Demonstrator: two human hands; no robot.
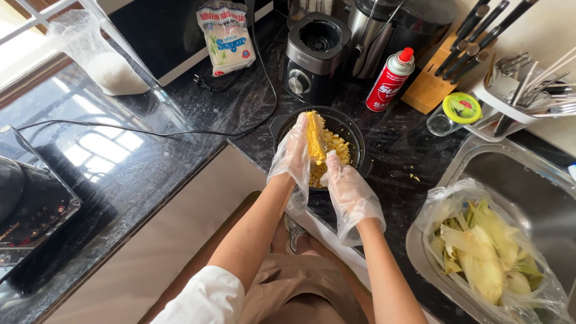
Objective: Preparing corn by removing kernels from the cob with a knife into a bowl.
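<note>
— Head camera first: what do we see at the black bowl [354, 135]?

— We see our left hand [292, 157], in a clear plastic glove, wrapped around a corn cob [314, 139] that stands nearly upright over the bowl, its lower end down among the loose yellow kernels [339, 147] already lying inside.

— And our other hand?

— Our right hand [348, 192], gloved too, sits at the near rim of the bowl, its fingers closed on a knife [321, 141] whose thin blade lies along the cob. We cannot make out the handle under the glove.

— What stands around the bowl?

— Just behind it we see a black blender base [313, 51]. Behind and to the right stands a red spray can [390, 79], then a wooden knife block [438, 78]. Right of the bowl lies a small glass jar with a green lid [456, 113], and a few stray kernels dot the dark counter [396, 150] beside it. Further right and nearer to us, a clear bag of corn husks [486, 252] rests in the steel sink [516, 174]. Behind and to the left of the bowl we see a white printed packet [227, 37], and well to the left a bag of white grains [102, 57].
</note>
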